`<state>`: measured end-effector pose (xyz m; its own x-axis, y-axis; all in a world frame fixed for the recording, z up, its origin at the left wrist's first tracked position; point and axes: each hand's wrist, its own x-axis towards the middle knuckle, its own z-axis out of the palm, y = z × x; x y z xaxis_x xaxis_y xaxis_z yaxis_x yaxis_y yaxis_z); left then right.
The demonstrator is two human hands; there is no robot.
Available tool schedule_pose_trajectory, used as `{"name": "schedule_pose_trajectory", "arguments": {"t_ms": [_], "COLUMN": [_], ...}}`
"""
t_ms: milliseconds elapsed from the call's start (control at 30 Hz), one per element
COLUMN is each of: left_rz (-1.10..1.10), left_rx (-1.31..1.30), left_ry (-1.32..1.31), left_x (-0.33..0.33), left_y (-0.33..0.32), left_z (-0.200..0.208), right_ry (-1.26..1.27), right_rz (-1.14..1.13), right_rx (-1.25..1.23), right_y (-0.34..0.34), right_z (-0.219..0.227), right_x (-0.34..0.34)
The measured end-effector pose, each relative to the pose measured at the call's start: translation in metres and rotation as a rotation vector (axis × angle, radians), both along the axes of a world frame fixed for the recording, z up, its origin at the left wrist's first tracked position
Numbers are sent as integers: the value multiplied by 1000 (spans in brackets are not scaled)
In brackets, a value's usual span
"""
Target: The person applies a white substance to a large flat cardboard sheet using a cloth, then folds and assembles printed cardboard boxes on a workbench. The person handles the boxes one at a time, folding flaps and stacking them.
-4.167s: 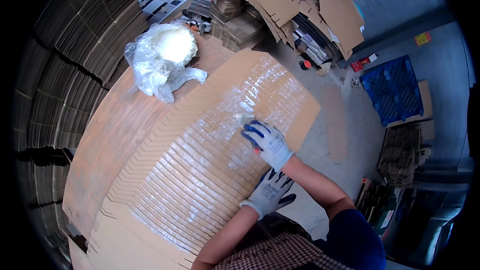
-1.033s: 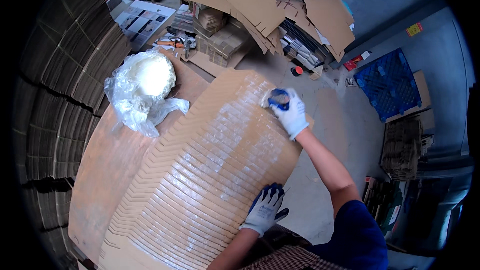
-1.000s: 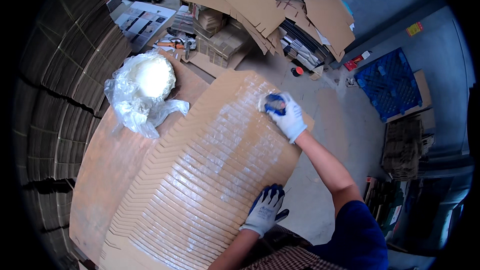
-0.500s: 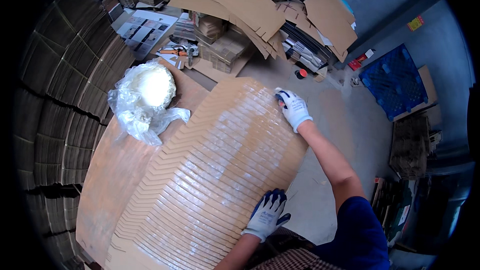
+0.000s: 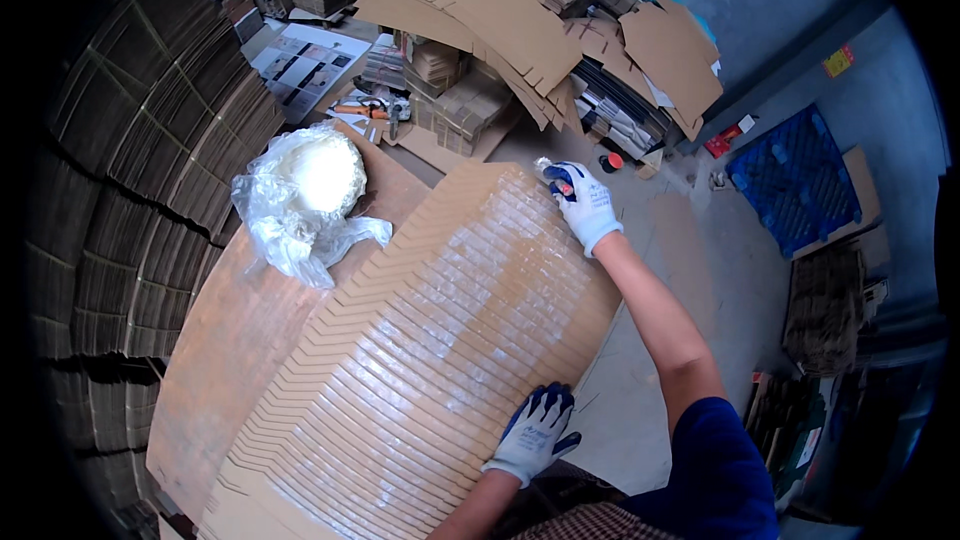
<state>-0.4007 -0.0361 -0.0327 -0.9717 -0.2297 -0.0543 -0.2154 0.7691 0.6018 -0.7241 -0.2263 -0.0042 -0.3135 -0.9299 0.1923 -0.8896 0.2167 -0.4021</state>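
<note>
Overlapping cardboard sheets (image 5: 470,310) lie fanned out in rows, with wet white streaks of what looks like glue across them. My right hand (image 5: 585,205), in a white and blue work glove, is closed around a small brush (image 5: 544,165) at the far right edge of the sheets. Only its whitish tip and a reddish bit of handle show. Gloved the same way, my left hand (image 5: 535,432) rests with spread fingers on the near right edge of the sheets. A round container of white paste (image 5: 328,175), wrapped in clear plastic, stands to the left.
Under the sheets is a brown wooden board (image 5: 215,350). Bundled cardboard stacks (image 5: 85,270) rise along the left. Cardboard piles (image 5: 470,15) lie at the back, near an orange-handled tool (image 5: 360,111). A blue pallet (image 5: 795,180) leans at the right wall.
My right hand has shifted slightly, and more of the brush tip shows beyond its fingers. The left hand stays on the sheets. The whole view has moved a little.
</note>
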Motion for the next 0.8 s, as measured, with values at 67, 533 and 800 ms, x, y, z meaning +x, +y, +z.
{"name": "schedule_pose_trajectory", "arguments": {"t_ms": [67,533,800], "left_rz": [8,-8,1], "left_rx": [-6,-16,-42], "left_ry": [2,-25,-45], "left_x": [4,-1,0], "left_y": [-2,1,2], "left_z": [-2,3,7], "right_ry": [-9,-266,-170], "right_rz": [35,-243,-238], "right_rx": [-5,-74,-49], "right_y": [-3,93,130], "right_z": [2,45,41], "right_x": [15,5,45]}}
